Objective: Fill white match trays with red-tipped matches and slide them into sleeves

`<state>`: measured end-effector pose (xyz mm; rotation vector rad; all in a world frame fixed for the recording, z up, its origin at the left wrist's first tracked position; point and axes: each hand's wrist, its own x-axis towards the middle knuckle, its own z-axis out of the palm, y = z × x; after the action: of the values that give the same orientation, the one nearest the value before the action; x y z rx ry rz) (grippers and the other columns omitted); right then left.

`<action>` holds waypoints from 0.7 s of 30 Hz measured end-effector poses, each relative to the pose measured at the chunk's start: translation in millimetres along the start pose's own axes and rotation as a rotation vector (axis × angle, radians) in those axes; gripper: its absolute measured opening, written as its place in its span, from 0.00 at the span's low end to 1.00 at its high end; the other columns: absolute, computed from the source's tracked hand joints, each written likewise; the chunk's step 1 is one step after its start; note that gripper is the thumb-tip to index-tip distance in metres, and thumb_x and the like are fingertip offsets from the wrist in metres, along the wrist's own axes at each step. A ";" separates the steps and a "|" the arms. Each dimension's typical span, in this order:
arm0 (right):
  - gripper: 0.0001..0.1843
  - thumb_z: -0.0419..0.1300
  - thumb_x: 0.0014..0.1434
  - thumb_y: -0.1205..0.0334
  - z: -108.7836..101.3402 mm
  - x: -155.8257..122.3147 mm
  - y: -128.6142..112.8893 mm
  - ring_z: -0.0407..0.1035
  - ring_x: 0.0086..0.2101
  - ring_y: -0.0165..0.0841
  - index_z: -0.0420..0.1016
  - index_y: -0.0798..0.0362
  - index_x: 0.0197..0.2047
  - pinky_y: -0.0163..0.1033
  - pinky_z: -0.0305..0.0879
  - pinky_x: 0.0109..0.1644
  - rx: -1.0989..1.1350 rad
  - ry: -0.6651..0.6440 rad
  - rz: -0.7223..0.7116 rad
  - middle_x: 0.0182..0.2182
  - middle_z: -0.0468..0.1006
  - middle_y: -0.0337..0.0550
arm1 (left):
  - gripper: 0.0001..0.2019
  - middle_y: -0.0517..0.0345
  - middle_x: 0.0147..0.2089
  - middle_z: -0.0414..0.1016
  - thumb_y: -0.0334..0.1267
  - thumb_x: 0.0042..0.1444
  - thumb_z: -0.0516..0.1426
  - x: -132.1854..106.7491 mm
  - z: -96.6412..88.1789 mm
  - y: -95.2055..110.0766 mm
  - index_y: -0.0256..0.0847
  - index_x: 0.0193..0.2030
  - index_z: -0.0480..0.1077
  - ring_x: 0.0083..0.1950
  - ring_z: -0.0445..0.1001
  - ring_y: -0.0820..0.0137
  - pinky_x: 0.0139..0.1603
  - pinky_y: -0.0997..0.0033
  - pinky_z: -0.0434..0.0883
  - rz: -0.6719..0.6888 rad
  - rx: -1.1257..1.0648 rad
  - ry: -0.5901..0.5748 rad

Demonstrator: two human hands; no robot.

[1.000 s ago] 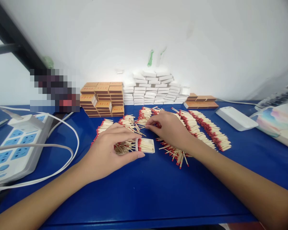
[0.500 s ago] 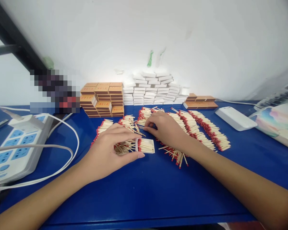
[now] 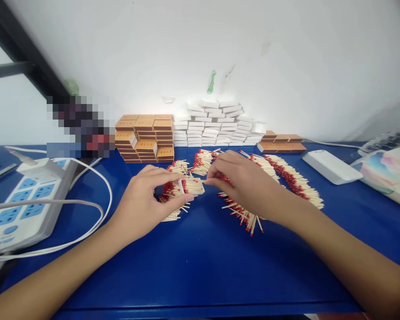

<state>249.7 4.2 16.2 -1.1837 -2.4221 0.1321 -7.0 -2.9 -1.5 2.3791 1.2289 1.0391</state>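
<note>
My left hand (image 3: 150, 193) grips a small white matchbox tray (image 3: 202, 191) between thumb and fingers. Red-headed matches (image 3: 189, 186) lie in the tray, heads toward the left. My right hand (image 3: 240, 182) is pinched just right of the tray, its fingertips on what looks like a pale matchstick (image 3: 203, 181) reaching over the tray. Loose matches (image 3: 175, 189) lie partly hidden behind my left hand, and another match pile (image 3: 243, 213) spreads below my right hand.
Orange matchboxes (image 3: 145, 144) are stacked at the back left, beside piled white trays (image 3: 211, 129). More matchboxes (image 3: 282, 146) lie back right, near a white device (image 3: 331, 166). Rows of matches (image 3: 295, 182) lie right. A power strip (image 3: 33, 200) with looping cables (image 3: 108, 191) stands left.
My left hand has moved the tray slightly left and up. My right hand has come down from the matches at the back to the tray's right end.
</note>
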 end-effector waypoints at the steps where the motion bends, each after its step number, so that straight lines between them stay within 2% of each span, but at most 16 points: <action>1: 0.08 0.58 0.72 0.63 -0.6 -1.0 -4.1 0.67 0.42 0.39 0.72 0.52 0.38 0.42 0.62 0.44 0.008 -0.012 -0.021 0.38 0.76 0.46 | 0.19 0.54 0.44 0.83 0.52 0.56 0.70 -0.2 -0.2 0.3 0.45 0.50 0.82 0.49 0.75 0.60 0.51 0.58 0.73 0.000 -0.001 -0.002; 9: 0.08 0.57 0.73 0.62 8.3 -2.1 -18.0 0.68 0.42 0.38 0.73 0.52 0.39 0.42 0.63 0.45 0.050 -0.010 -0.103 0.40 0.76 0.47 | 0.18 0.56 0.43 0.82 0.50 0.57 0.69 0.6 0.0 3.0 0.46 0.51 0.81 0.46 0.76 0.62 0.51 0.59 0.72 0.046 -0.015 -0.012; 17: 0.06 0.61 0.71 0.62 8.6 -1.7 -18.8 0.69 0.43 0.36 0.73 0.51 0.39 0.39 0.63 0.45 0.190 -0.012 -0.048 0.38 0.77 0.44 | 0.17 0.56 0.46 0.83 0.49 0.57 0.70 0.6 0.2 5.8 0.45 0.50 0.81 0.48 0.78 0.63 0.55 0.59 0.72 0.026 -0.066 -0.043; 21: 0.07 0.61 0.71 0.61 9.1 1.0 -14.8 0.68 0.39 0.34 0.73 0.51 0.38 0.39 0.63 0.43 0.220 0.121 0.031 0.36 0.76 0.41 | 0.19 0.57 0.44 0.84 0.54 0.54 0.70 1.3 -2.0 6.9 0.49 0.50 0.82 0.48 0.78 0.61 0.51 0.59 0.74 -0.091 -0.045 0.011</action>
<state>234.5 -3.5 12.3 -1.0974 -2.2202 0.3182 -3.8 -6.2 4.1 2.2645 1.2909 1.0413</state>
